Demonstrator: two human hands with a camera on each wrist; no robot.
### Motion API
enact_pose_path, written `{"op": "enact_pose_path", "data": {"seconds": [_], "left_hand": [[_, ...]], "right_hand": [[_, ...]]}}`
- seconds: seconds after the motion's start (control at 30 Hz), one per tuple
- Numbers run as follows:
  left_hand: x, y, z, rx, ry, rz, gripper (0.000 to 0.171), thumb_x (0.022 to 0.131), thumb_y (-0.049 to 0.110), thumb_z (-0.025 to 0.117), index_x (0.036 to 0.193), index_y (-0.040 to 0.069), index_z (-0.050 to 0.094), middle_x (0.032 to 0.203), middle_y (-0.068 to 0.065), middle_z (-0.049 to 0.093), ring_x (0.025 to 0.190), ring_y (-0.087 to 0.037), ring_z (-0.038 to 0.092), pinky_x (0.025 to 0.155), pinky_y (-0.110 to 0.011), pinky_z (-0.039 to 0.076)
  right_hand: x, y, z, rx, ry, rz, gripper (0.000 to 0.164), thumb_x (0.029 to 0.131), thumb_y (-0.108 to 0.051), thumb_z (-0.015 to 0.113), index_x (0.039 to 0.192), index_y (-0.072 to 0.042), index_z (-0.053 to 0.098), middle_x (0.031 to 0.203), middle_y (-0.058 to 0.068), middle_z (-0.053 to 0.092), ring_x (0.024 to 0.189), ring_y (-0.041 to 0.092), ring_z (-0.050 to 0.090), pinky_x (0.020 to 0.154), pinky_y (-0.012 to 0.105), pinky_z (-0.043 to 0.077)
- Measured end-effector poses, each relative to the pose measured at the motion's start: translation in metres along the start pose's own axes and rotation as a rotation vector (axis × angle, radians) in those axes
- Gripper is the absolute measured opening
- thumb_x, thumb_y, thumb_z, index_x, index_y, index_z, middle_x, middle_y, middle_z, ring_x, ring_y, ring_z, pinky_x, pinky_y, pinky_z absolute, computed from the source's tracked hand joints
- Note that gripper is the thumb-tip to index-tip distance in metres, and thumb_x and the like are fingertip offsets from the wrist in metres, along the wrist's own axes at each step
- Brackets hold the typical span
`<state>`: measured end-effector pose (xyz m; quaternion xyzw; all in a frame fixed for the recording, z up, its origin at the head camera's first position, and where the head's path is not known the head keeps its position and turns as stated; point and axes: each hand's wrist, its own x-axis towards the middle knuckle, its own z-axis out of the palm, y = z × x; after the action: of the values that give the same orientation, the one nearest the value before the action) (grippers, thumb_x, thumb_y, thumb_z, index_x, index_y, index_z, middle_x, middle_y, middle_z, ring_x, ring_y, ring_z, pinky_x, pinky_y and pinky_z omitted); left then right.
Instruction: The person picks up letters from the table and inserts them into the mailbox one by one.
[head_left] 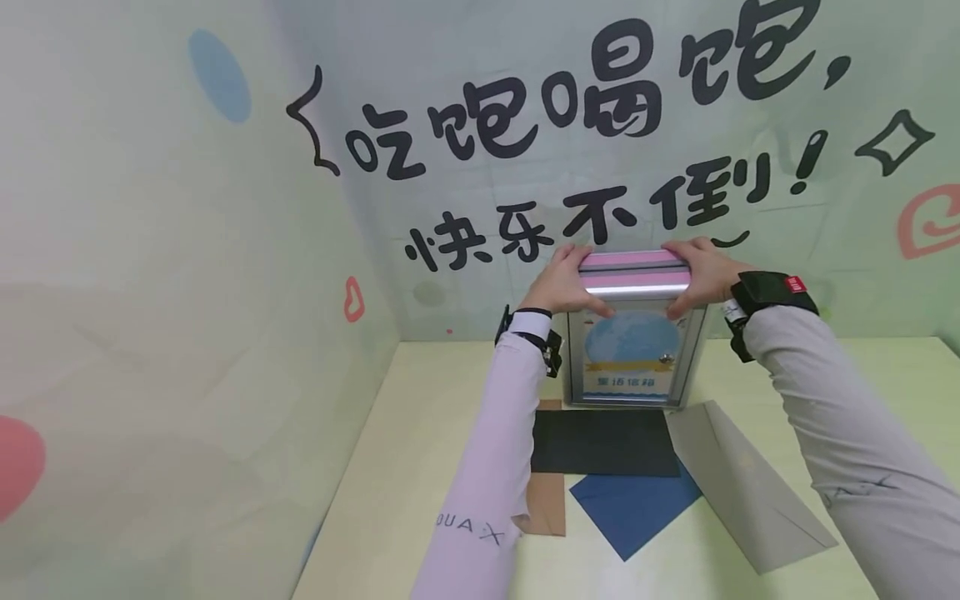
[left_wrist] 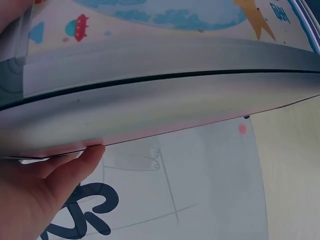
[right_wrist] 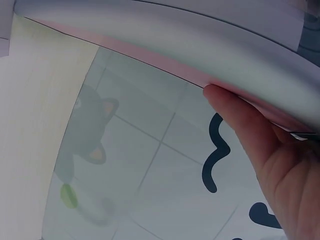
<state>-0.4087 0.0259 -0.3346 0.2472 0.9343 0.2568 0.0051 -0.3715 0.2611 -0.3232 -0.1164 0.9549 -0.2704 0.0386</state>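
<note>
On the desk (head_left: 360,467) | box (head_left: 633,337) | left hand (head_left: 561,285) grips top left | right hand (head_left: 707,275) grips top right | envelopes (head_left: 606,443) in front

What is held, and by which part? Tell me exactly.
The pink-topped box, by its upper corners: the left hand grips the left one, the right hand the right.

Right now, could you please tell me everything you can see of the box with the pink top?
The box appears to stand upright on the pale table, near the wall. Its silvery frame looks like metal, and its pink top has a grey strip running across it. The front panel shows a rounded blue print, a yellow ribbon, Chinese characters and, at the right, a small shiny fitting, perhaps a lock. The left hand and right hand grip its upper corners, thumbs in front.
</note>
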Motion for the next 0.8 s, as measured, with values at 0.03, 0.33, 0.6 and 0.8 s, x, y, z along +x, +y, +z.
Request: {"op": "enact_pose_path", "data": {"seconds": [0.03, 0.33, 0.6, 0.8], "left_hand": [[0.001, 0.000, -0.001, -0.009, -0.003, 0.011, 0.108, 0.056, 0.044, 0.082, 0.144, 0.019, 0.025, 0.150, -0.008, 0.014, 0.130, -0.025, 0.030, 0.099, -0.038, 0.036], [-0.002, -0.010, -0.002, -0.146, -0.005, 0.088, 0.107, 0.061, 0.042, 0.080, 0.145, 0.016, 0.020, 0.150, -0.012, 0.009, 0.132, -0.026, 0.025, 0.101, -0.041, 0.033], [-0.011, -0.025, 0.006, -0.263, 0.052, 0.083, 0.118, 0.065, 0.043, 0.078, 0.147, 0.015, -0.003, 0.153, -0.005, -0.001, 0.139, -0.014, -0.002, 0.107, -0.045, 0.018], [-0.022, -0.044, 0.015, -0.296, 0.042, 0.066, 0.118, 0.065, 0.039, 0.078, 0.147, 0.019, -0.005, 0.152, -0.008, -0.005, 0.139, -0.017, -0.005, 0.106, -0.048, 0.021]], "right_hand": [[0.000, 0.000, -0.001, 0.001, 0.002, 0.000, 0.102, 0.056, -0.020, 0.081, 0.139, -0.006, 0.023, 0.128, 0.026, 0.021, 0.102, 0.041, 0.034, 0.079, 0.053, 0.038], [-0.002, -0.004, 0.000, 0.008, 0.003, -0.005, 0.103, 0.055, -0.020, 0.081, 0.140, -0.006, 0.023, 0.127, 0.027, 0.022, 0.102, 0.041, 0.034, 0.080, 0.053, 0.038], [0.001, -0.002, 0.002, 0.010, 0.004, -0.011, 0.103, 0.055, -0.021, 0.081, 0.139, -0.005, 0.024, 0.128, 0.027, 0.021, 0.102, 0.042, 0.035, 0.080, 0.054, 0.039], [-0.003, -0.004, 0.003, 0.002, 0.019, -0.010, 0.103, 0.055, -0.021, 0.081, 0.139, -0.005, 0.024, 0.127, 0.028, 0.022, 0.101, 0.042, 0.035, 0.079, 0.054, 0.039]]}}
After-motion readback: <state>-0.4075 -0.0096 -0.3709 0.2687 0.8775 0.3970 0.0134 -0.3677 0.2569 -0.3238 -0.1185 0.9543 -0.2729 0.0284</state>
